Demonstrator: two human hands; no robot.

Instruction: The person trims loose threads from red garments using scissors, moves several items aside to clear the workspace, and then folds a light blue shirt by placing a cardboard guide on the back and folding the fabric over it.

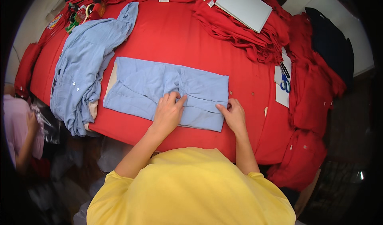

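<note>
A light blue shirt lies folded into a long rectangle on the red-covered table, with a strip of cream card or lining showing at its left end. My left hand rests on the middle of the folded cloth, fingers bent and thumb apart, beside a raised crease. At the right end, my right hand pinches the shirt's edge between thumb and fingers; the fingertips are partly hidden. Farther left, another light blue garment with buttons lies loosely heaped over the table's edge.
Red garments are piled at the back right under white sheets. Blue-handled scissors lie on white paper at the right. A tape roll sits at the back left. Another person in a pink top is at the far left.
</note>
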